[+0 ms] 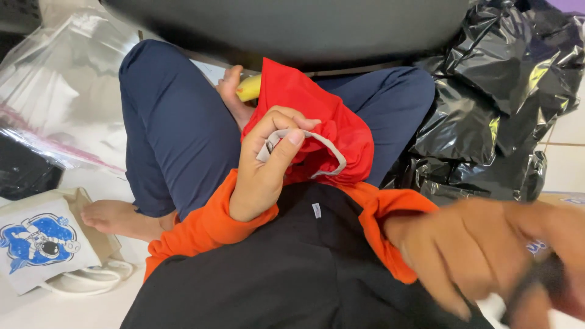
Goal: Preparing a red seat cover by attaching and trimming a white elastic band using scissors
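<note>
My left hand is closed on a red cloth, with the thumb through a grey band sewn to it. The cloth is bunched above my lap. Under it lies a black garment with a small white tag, and my orange sleeves lie across it. My right hand is at the lower right, blurred by motion, with its fingers pointing down near something dark. Whether it holds anything is unclear. My crossed legs in navy trousers are behind the cloth.
A crumpled black plastic bag sits at the right. At the left is a clear plastic bag, and a white tote bag with a blue astronaut picture lies below it. A yellow object lies by my bare foot. A dark rounded edge spans the top.
</note>
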